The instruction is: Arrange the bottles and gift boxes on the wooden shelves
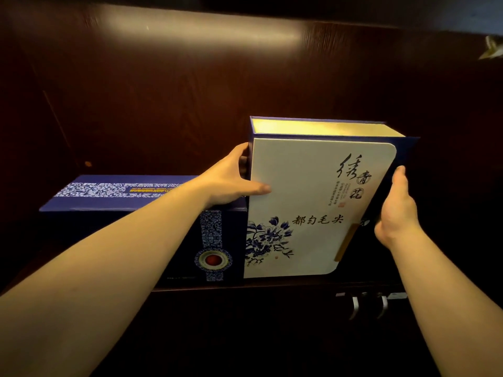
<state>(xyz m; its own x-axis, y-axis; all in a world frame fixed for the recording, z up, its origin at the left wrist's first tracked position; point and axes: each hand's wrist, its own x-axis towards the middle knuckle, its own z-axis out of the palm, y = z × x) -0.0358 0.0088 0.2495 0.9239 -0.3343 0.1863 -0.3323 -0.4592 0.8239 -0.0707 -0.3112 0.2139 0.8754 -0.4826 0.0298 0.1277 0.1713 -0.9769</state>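
Now the white gift box (pixel 307 202) is being stood upright beside the blue gift box (pixel 141 210), gripped at its sides by the left hand (pixel 231 180) and the right hand (pixel 394 210); squaring it against that blue box is probably called for next.

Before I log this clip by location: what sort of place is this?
Probably a home or shop display cabinet, though little of the room shows. A dark wooden shelf with a polished wooden back panel holds a white gift box beside a blue gift box, above cupboard doors with metal handles.
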